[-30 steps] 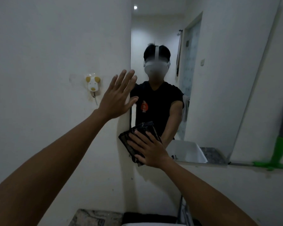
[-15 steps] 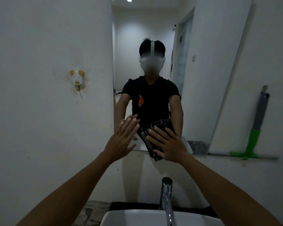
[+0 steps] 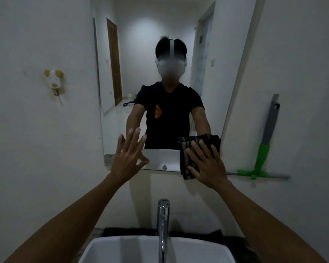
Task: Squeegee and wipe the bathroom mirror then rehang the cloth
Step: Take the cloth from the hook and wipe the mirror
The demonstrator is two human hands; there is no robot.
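A tall frameless mirror (image 3: 133,54) hangs on the white wall above the sink. My right hand (image 3: 207,164) lies flat on a dark striped cloth (image 3: 186,160) and presses it against the mirror's lower right corner. My left hand (image 3: 128,158) is open with fingers spread, raised near the mirror's lower left part; whether it touches the glass I cannot tell. A squeegee (image 3: 264,149) with a green head and grey handle leans on the wall right of the mirror, on a thin rail. A dog-shaped wall hook (image 3: 54,80) is mounted to the left.
A chrome tap (image 3: 163,224) rises over a white basin (image 3: 122,249) directly below my arms. The mirror reflects a person in a black shirt and a wooden door behind.
My right hand has slid the cloth rightward along the mirror's bottom edge to its right corner. My left hand has dropped from high on the wall to the mirror's lower left. The view turned right.
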